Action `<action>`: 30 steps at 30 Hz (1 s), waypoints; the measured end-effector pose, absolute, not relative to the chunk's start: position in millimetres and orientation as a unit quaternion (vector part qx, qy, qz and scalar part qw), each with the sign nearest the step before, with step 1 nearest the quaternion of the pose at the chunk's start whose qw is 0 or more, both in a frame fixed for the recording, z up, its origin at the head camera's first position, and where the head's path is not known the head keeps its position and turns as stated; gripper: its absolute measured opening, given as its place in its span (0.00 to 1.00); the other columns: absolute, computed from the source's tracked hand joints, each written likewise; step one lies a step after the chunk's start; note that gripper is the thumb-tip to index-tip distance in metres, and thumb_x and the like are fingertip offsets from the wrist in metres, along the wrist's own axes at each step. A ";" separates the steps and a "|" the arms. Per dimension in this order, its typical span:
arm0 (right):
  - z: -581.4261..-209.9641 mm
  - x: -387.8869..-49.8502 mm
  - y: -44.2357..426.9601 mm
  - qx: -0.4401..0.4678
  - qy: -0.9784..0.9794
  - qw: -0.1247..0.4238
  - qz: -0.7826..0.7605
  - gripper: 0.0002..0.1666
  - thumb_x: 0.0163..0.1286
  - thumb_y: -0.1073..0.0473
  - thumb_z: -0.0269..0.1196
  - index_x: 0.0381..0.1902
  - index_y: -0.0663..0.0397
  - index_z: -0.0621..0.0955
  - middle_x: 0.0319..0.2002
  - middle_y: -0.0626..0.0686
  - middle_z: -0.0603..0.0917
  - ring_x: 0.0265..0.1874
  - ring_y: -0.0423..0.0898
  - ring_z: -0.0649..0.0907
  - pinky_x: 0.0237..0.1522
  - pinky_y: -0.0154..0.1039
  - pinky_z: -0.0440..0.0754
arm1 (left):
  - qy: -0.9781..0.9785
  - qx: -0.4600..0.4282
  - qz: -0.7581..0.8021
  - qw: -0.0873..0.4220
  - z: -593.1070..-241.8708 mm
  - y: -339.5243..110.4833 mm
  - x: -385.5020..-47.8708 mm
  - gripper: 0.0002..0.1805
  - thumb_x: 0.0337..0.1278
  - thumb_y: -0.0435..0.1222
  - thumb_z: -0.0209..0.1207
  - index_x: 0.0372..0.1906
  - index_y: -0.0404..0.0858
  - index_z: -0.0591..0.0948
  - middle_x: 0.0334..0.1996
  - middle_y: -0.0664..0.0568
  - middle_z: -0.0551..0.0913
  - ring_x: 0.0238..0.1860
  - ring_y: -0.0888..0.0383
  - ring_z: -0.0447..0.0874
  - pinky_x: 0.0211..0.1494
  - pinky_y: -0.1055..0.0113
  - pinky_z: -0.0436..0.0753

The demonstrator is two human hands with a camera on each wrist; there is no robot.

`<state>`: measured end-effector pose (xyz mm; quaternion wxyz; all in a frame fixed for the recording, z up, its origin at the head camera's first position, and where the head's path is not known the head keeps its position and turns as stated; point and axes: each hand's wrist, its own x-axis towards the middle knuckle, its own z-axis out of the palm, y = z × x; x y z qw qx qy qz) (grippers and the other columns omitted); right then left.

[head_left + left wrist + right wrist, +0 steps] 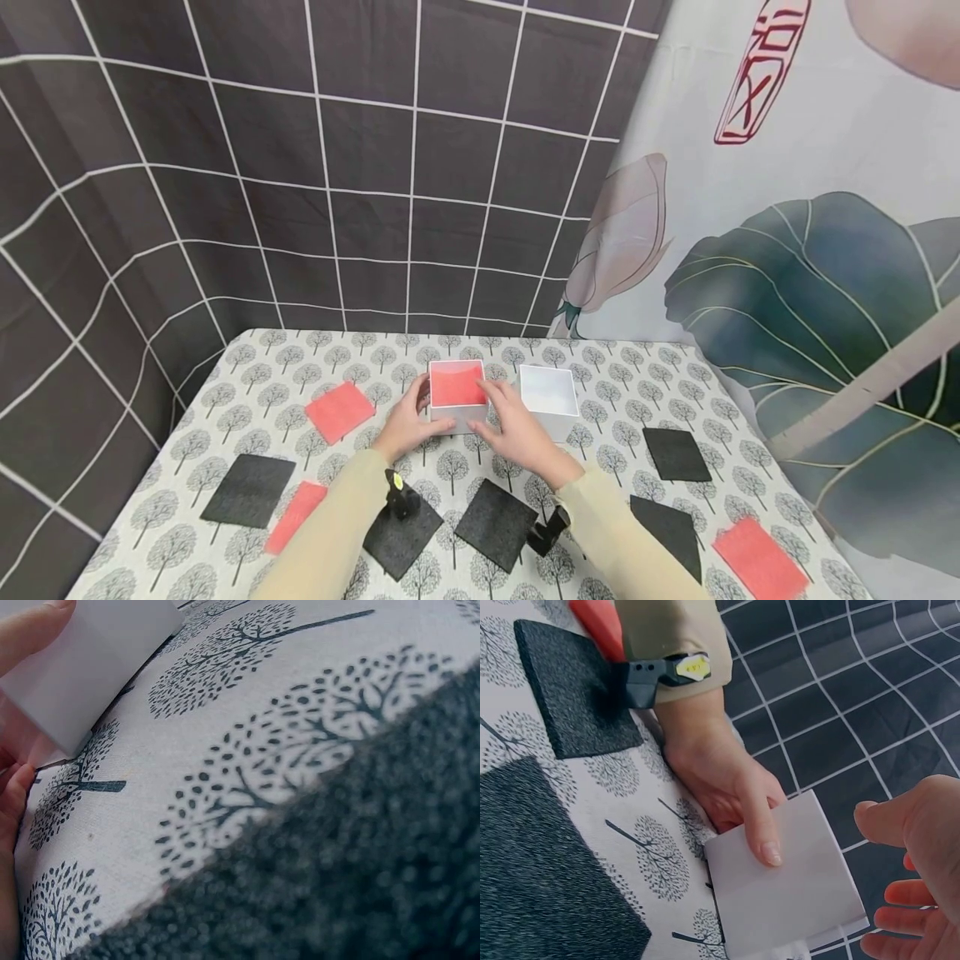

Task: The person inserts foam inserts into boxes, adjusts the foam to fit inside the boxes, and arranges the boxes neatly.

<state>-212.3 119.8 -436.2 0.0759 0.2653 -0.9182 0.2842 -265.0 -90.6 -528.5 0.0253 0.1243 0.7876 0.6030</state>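
Note:
My left hand (411, 423) grips the left side of a white open box (467, 414), its thumb lying across the front wall. Inside the box a red felt square (454, 385) shows, face up. On the box's other side is my right hand (520, 423), its index fingertip overlapping the right rim in the head view. The right wrist view shows that hand (930, 855) with thumb and loosely bent fingers standing off from the front wall. Just right of it stands a second white box (549, 392) with a pale interior. The left wrist view catches only a corner of the held box (105, 660).
Loose felt squares lie about the tree-print tablecloth: a red one (341, 412) and a black one (249, 490) at left, black ones (495, 525) near the front, more black (677, 455) and red (761, 558) at right. A dark grid curtain (360, 217) hangs behind.

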 end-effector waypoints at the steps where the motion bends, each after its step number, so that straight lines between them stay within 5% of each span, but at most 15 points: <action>1: -436.3 -210.3 120.9 0.266 -0.918 0.078 0.285 0.40 0.61 0.53 0.64 0.65 0.66 0.63 0.59 0.62 0.68 0.56 0.55 0.73 0.60 0.48 0.70 | 0.788 0.125 0.602 0.025 -528.5 -90.6 -265.1 0.59 0.31 0.53 0.74 0.71 0.43 0.54 0.66 0.48 0.64 0.63 0.49 0.65 0.63 0.58 0.68; 30: -450.1 -168.1 154.4 0.236 -0.915 0.097 0.313 0.34 0.62 0.51 0.64 0.64 0.52 0.68 0.62 0.54 0.68 0.57 0.53 0.72 0.56 0.53 0.73 | 0.782 0.125 0.611 0.017 -530.7 -88.2 -265.0 0.57 0.31 0.48 0.74 0.70 0.45 0.55 0.65 0.49 0.65 0.64 0.50 0.64 0.64 0.60 0.67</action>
